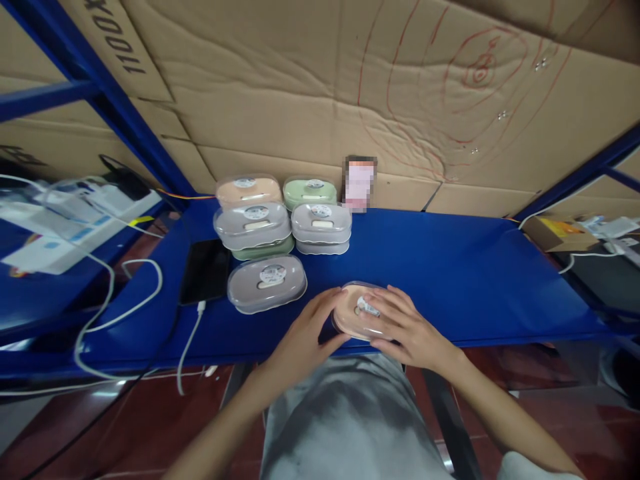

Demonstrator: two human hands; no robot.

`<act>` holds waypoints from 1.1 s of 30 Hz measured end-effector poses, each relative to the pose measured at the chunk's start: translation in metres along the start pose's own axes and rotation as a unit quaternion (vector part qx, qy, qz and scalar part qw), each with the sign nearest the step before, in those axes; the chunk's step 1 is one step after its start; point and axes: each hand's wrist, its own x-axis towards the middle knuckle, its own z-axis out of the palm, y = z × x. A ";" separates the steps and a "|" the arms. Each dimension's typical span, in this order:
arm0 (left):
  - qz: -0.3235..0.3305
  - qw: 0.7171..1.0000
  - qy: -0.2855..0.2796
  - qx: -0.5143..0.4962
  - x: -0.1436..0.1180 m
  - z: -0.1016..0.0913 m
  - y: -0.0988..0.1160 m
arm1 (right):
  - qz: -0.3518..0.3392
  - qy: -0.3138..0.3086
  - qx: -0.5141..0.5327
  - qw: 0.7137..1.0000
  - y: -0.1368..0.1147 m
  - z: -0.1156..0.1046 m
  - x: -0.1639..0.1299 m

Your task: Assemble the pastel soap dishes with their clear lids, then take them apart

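Observation:
A peach lunch box (353,320) with a transparent lid and a round label sits at the front edge of the blue table. My left hand (313,330) grips its left end, thumb at the near side and fingers at the far side. Over its right part lies my right hand (413,330), fingers across the lid and thumb at the near edge, hiding that end. Just left of my hands rests a grey lunch box (250,293). Behind it stand stacked grey boxes (235,227), another grey stack (323,233), a peach box (250,190) and a green box (310,191).
A black phone (204,270) with a white cable (190,350) lies on the left of the blue table (450,273). Another phone (359,183) leans on the cardboard wall (280,100). Blue frame posts (115,100) flank the table. An open carton (557,233) stands at the right.

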 end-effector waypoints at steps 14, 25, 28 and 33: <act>0.020 0.998 -0.007 0.055 -0.002 0.001 0.005 | 0.039 -0.003 0.019 0.999 0.006 0.002 -0.002; 0.013 0.900 0.192 0.392 -0.017 -0.068 0.003 | 0.063 -0.051 -0.037 0.996 0.034 -0.005 0.048; 0.012 0.898 0.166 0.408 -0.024 -0.082 -0.014 | 0.022 -0.068 -0.050 0.996 0.041 0.001 0.070; 0.018 0.906 0.171 0.386 -0.023 -0.088 -0.037 | 0.008 -0.052 -0.062 0.997 0.049 0.013 0.083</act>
